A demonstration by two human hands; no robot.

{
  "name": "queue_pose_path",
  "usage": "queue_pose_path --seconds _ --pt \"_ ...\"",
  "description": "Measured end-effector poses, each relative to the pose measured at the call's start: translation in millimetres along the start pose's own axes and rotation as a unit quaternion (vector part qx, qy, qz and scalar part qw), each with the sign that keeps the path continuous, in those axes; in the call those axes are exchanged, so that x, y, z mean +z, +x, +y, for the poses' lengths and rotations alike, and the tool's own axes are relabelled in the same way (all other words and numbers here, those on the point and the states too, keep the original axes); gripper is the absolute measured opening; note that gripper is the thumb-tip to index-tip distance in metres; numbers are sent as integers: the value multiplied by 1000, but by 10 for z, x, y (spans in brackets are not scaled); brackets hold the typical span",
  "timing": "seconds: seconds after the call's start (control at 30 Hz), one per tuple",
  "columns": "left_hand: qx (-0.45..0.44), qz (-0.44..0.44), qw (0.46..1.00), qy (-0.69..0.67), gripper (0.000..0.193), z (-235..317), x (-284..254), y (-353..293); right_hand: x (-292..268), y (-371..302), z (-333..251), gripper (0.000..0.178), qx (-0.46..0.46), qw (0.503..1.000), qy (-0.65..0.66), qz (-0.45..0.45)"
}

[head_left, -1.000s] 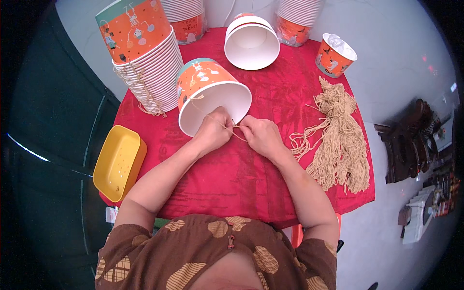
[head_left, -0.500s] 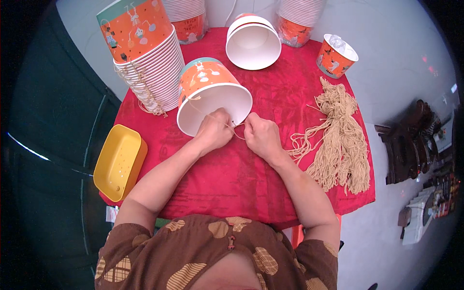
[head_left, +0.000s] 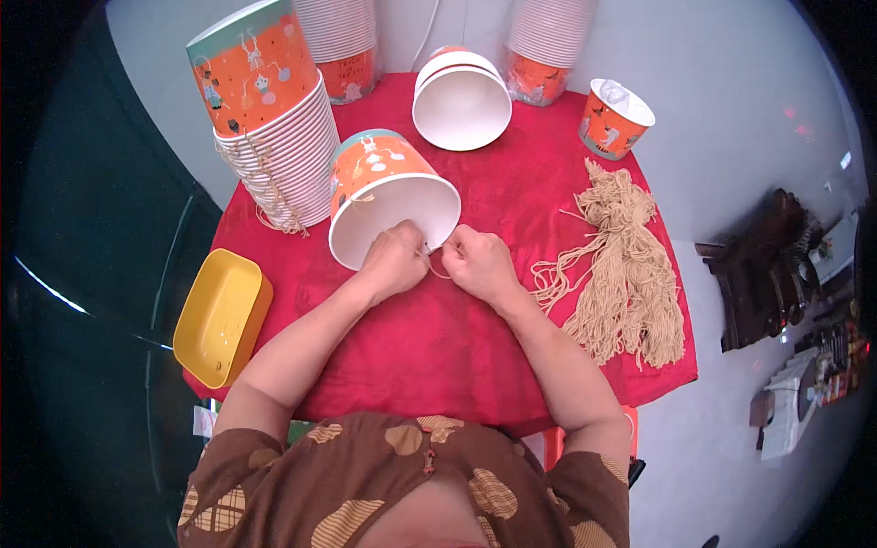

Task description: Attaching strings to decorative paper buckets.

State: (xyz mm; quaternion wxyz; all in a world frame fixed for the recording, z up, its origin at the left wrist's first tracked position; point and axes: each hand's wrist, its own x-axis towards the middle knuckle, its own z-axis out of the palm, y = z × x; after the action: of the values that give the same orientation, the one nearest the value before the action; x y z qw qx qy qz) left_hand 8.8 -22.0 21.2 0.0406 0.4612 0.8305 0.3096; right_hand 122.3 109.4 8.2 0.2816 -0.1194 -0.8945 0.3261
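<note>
An orange paper bucket [head_left: 391, 163] with a teal base and cartoon figures lies tipped on the table, its white mouth facing me. My left hand [head_left: 395, 262] is at the mouth's lower rim, fingers closed on a beige cord [head_left: 438, 273]. Just right of the rim, my right hand [head_left: 480, 263] is closed in a pinch on the same cord, which loops between the two hands. One cord end shows at the rim's upper left. The fingertips of both hands are partly hidden.
A tall nested stack of buckets [head_left: 288, 151] with cords hanging stands at left, above a yellow bin [head_left: 219, 320]. A beige cord bundle [head_left: 630, 274] lies at right. Behind are white-mouthed buckets [head_left: 461, 110] and an upright bucket [head_left: 610, 128] with clear plastic inside. Red cloth [head_left: 438, 356] covers the table.
The whole view has shifted slightly, so things sit a little lower and to the left. Both hands stay at the bucket's rim with the cord, the right one slightly closer to it.
</note>
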Motion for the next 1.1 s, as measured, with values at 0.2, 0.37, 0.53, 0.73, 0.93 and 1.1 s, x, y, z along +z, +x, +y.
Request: queue_pose_path --seconds 0.2,0.37,0.53,0.73,0.93,1.1 --pt "62 -59 995 56 15 60 -80 -14 13 95 -51 33 85 996 -9 0" --pt "89 -191 969 127 20 320 -457 -136 33 134 119 31 104 991 81 21" --pt "248 -267 926 104 33 856 -1135 -509 -40 123 146 30 119 982 147 19" --pt "444 -143 851 -242 70 1108 -1753 -965 -33 121 110 29 94 991 97 -22" --pt "419 -42 780 -463 80 1278 -1769 -1285 -55 86 196 29 100 989 105 -16" --pt "373 -26 779 -503 74 1342 -1687 -1588 -53 78 108 24 96 988 114 -51"
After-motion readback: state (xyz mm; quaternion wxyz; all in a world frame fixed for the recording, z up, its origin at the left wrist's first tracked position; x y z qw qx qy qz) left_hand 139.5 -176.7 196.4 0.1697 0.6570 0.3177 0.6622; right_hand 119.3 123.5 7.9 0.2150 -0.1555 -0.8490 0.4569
